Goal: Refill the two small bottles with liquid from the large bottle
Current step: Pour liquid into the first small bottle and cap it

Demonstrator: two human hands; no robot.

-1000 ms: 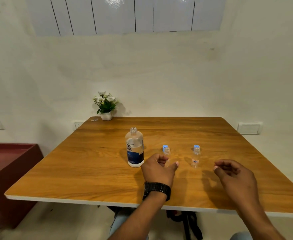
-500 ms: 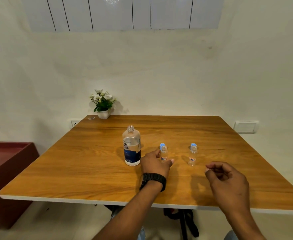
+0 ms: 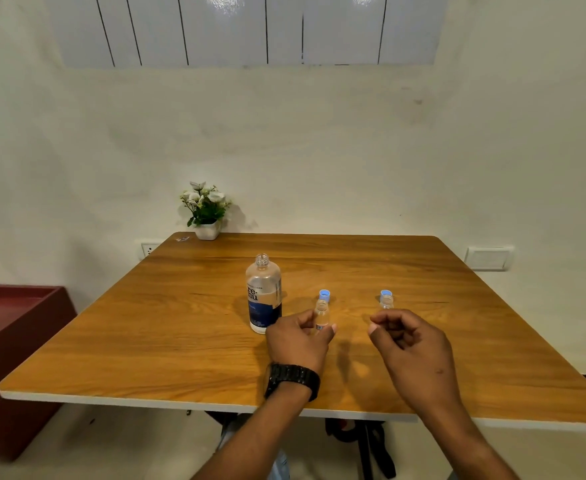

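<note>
The left hand [image 3: 296,341] curls its fingers [image 3: 305,318] around the upright near small bottle [image 3: 321,315]; contact unclear. The right hand [image 3: 411,344], loosely curled and empty, sits just before the second small bottle [image 3: 386,301].

Both forearms are bare, with no sleeves reaching into view. The left hand [image 3: 296,341] has a black wristwatch [image 3: 292,379] with a chunky, ridged link band wrapped snugly round the wrist. The right hand [image 3: 412,351] wears no ring, band or glove. Below the table's near edge, a patch of blue denim [image 3: 281,462] shows at the person's legs.
</note>
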